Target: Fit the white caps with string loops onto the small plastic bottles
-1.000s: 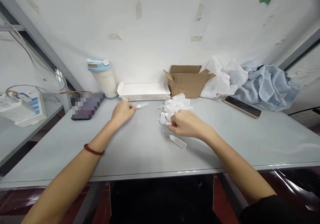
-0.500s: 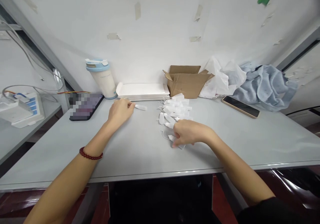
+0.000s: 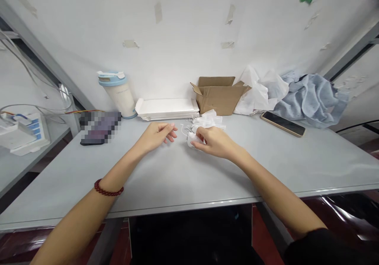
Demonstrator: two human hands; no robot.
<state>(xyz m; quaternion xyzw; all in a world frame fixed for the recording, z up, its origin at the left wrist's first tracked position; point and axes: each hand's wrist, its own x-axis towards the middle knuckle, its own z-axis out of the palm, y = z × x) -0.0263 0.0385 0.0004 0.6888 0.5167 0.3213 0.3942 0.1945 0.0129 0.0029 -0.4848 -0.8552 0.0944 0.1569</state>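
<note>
My right hand closes its thumb and fingers around several small whitish, translucent pieces with thin white strings, at the near side of a pile. More of the same pieces lie heaped just beyond its knuckles. What the palm covers is hidden. To the left, my left hand hovers low over the grey table, palm turned inward. Its fingers are loosely bent and apart, and I see nothing held in them. A dark red beaded bracelet circles the left wrist.
Along the wall stand a cream tumbler with a blue lid, a stack of flat white boxes and an open cardboard box. Phones lie on both sides. A white plastic bag and blue cloth sit back right.
My right hand has moved away from me with the nearest pieces, drawing them against the pile. The left hand has shifted right, its fingers loosened; the single piece at its fingertips no longer shows.
</note>
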